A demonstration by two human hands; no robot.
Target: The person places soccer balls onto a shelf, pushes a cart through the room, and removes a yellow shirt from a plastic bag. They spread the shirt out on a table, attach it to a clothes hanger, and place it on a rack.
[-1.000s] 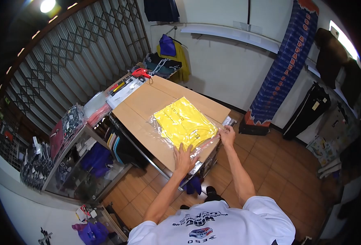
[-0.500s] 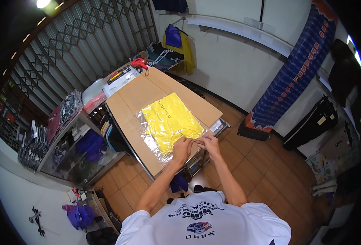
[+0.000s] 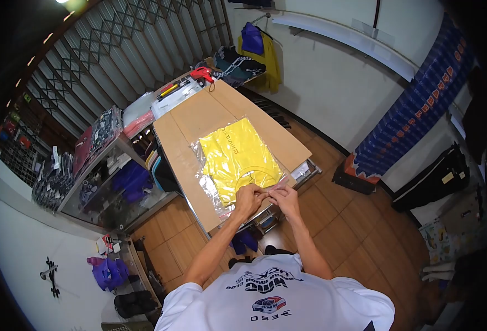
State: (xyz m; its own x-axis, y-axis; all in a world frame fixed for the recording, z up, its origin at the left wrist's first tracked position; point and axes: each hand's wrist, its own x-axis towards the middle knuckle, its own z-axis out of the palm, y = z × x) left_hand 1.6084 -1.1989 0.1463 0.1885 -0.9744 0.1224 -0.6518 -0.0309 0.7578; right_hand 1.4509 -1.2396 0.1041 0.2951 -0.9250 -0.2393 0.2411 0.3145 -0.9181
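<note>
A folded yellow shirt (image 3: 235,151) with dark lettering lies inside a clear plastic bag (image 3: 206,185) on the tan tabletop (image 3: 191,113). At the bag's near edge, my left hand (image 3: 248,199) is closed with its fingertips pinching the plastic. Close beside it on the right, my right hand (image 3: 286,201) pinches the same edge, where a pinkish strip shows. The two sets of fingertips almost meet just below the shirt's neckline.
A red tool like a tape gun (image 3: 202,74) sits at the table's far end, beside papers and pens. To the left stands a glass display case (image 3: 97,196) with packed garments on top. A tall blue box column (image 3: 403,118) leans at the right.
The camera view has shifted, so the table appears farther right. Both hands still pinch the bag's near edge, and more of the pinkish strip shows by the right hand.
</note>
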